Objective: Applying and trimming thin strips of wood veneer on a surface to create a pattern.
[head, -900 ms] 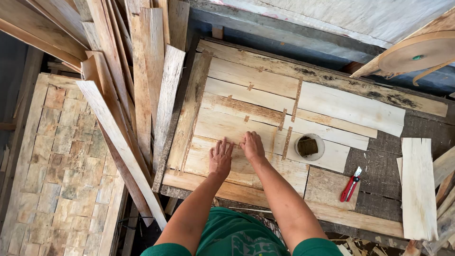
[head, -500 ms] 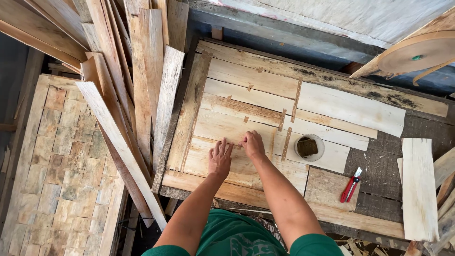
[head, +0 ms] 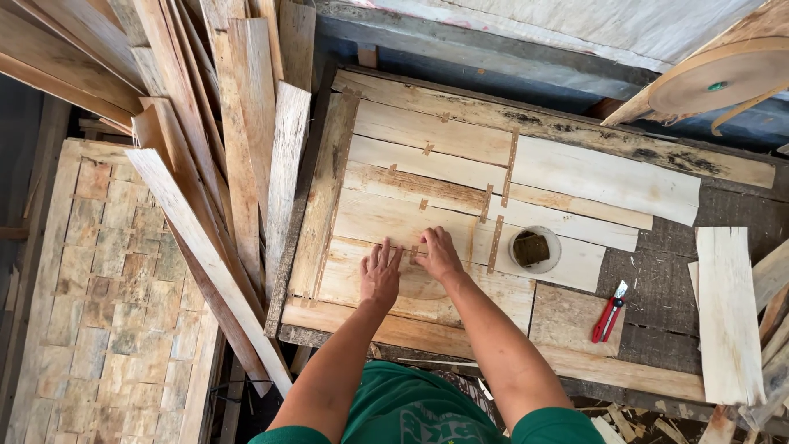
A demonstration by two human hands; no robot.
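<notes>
Both hands lie flat, fingers spread, gripping nothing: the left hand (head: 380,275) and right hand (head: 438,253) press veneer sheets (head: 411,215) on the desk (head: 657,329). Their palms hide the seam beneath.

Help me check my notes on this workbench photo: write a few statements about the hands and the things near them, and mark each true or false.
1. Both hands press flat on the pale wood sheets. True: the left hand and right hand lie side by side on them.
2. The right hand holds the red cutter. False: the cutter lies alone on the bench, off to the right.
3. A small round cup stands right of the right hand. True.
4. The stack of leaning boards is on the bench's right. False: it is on the left.
</notes>
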